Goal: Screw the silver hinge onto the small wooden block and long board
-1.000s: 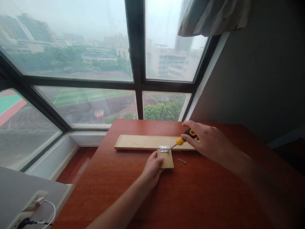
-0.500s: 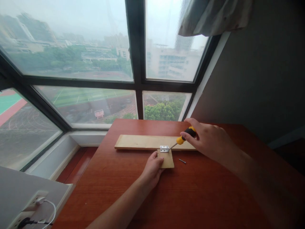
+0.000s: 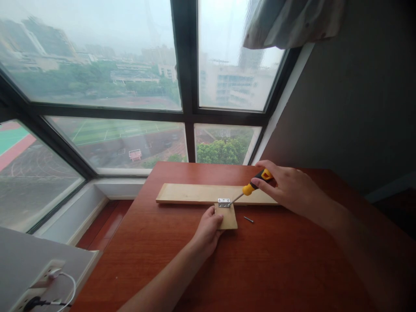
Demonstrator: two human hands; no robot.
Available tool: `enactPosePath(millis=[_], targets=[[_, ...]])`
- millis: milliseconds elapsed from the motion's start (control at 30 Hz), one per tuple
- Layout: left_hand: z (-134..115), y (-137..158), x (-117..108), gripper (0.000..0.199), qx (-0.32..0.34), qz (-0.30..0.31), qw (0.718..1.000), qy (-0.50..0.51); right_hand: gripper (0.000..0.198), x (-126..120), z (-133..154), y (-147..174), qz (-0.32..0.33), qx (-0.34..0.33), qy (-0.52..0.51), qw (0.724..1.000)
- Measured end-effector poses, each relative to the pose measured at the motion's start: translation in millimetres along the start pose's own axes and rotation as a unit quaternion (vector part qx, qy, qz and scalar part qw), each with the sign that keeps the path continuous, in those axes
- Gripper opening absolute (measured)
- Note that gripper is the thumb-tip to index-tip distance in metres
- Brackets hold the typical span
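My left hand (image 3: 209, 227) grips a small wooden board (image 3: 228, 219) by its left side, thumb on top. A silver hinge (image 3: 224, 203) bridges this piece and a long pale plank (image 3: 188, 193) behind it. In my right hand (image 3: 289, 188) is a yellow and black screwdriver (image 3: 249, 188), held by its handle and slanting down to the left. Its tip meets the right end of the hinge's near leaf; any screw head under it is too small to make out. A loose grey screw (image 3: 248, 219) lies just right of the small board.
Everything rests on a reddish-brown table (image 3: 276, 260). Large windows with a dark frame (image 3: 190, 117) rise behind its far edge. A curtain (image 3: 295, 24) hangs at upper right. At lower left, a socket with a white cable (image 3: 73, 281) is on the wall.
My right hand has shifted slightly right, and the screwdriver handle has turned, its yellow end now showing. The tip stays at the hinge. My left hand and the boards have not moved.
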State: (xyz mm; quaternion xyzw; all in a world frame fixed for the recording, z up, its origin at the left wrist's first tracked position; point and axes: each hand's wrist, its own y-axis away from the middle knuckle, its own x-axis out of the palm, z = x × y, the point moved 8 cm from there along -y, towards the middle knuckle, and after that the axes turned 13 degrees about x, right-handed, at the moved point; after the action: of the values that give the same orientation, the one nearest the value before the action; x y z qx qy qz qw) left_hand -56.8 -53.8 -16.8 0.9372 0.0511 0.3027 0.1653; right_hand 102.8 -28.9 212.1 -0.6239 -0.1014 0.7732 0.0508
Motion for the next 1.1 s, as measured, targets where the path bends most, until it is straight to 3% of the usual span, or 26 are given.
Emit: enactPosePath(millis=[133,267,500,600,800,900,1000,1100], targets=[[0.4,-0.2,-0.4,0.038,-0.001,0.001,1.000,0.001,0.029,1.8,1.0,0.0,0.001,-0.022,-0.038,0.999],[1.0,0.0,-0.1,0.036,-0.004,0.001,1.000,-0.002,0.044,5.3,4.3,3.4,0.027,-0.060,-0.073,0.995],[1.4,-1.1,0.3,0.035,-0.002,0.004,1.000,-0.005,0.033,5.4,-0.6,0.0,-0.017,-0.011,0.031,0.999],[1.8,-1.3,-1.3,0.033,0.002,-0.002,1.000,-0.009,0.033,5.7,3.2,0.1,0.015,-0.041,-0.038,0.998],[0.4,-0.4,-1.0,0.033,0.012,0.001,1.000,-0.014,0.050,4.2,9.1,4.6,0.102,-0.074,-0.173,0.977],[0.8,-0.7,-1.2,0.033,0.010,0.002,1.000,-0.014,0.044,2.6,6.5,2.9,0.066,-0.060,-0.132,0.987],[1.6,-1.3,-1.8,0.035,0.005,0.002,1.000,-0.017,0.038,3.2,-0.9,-1.3,0.003,-0.018,-0.021,1.000],[1.9,-1.8,-2.2,0.036,0.000,0.003,1.000,-0.020,0.038,5.3,-5.7,-3.7,-0.014,0.006,0.037,0.999]])
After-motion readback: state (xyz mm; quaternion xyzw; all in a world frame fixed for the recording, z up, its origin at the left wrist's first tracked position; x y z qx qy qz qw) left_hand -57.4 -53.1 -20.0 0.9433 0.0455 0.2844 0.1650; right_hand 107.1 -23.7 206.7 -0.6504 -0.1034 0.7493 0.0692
